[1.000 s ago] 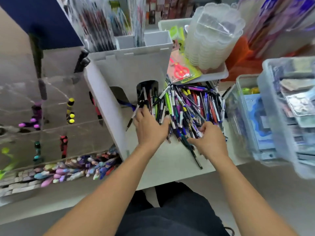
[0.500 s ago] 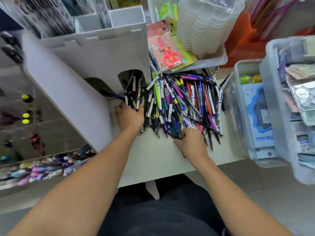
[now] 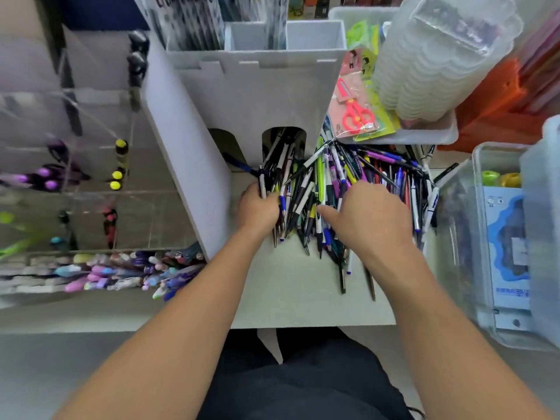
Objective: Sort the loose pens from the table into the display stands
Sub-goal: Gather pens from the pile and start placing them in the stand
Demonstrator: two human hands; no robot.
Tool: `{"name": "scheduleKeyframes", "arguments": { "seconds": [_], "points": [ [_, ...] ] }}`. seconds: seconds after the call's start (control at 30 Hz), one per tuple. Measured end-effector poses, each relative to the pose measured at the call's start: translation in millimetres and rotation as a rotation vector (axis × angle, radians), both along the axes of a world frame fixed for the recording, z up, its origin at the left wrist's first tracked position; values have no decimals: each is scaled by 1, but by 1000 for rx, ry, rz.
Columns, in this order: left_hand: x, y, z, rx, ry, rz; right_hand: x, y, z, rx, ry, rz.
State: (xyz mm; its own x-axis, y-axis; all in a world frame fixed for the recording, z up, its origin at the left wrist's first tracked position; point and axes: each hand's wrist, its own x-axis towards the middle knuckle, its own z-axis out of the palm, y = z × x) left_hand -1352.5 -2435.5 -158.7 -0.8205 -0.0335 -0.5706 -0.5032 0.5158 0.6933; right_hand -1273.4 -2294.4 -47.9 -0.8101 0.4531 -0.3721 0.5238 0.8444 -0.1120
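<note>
Head view, steeply down, close.

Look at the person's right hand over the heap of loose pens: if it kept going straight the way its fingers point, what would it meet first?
Probably more of the mixed-colour loose pen heap lying ahead of the right hand; beyond that, the white plastic tray, though depth is unclear.

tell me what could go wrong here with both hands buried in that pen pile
1. Several pens already poke toward the table's front edge; raking with the right hand could knock some off.
2. The left hand grips a small bunch by the white stand; tangled pens in its arched opening might drag out together.
</note>
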Motion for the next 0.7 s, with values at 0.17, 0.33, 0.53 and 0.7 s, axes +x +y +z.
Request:
{"name": "scheduleKeyframes", "arguments": {
  "seconds": [0.17,0.33,0.53,0.7],
  "points": [
    [11,-7,-1,101,11,102,-47,-36,-53,-369,255,325],
    [36,-27,-1,100,5,40,-105,-41,-107,-288,140,413],
    [59,-49,-14,85,-17,-21,-138,-41,-120,-107,-94,440],
    [54,-45,-10,137,-56,76,-123,-42,-118,-84,-133,475]
  ]
}}
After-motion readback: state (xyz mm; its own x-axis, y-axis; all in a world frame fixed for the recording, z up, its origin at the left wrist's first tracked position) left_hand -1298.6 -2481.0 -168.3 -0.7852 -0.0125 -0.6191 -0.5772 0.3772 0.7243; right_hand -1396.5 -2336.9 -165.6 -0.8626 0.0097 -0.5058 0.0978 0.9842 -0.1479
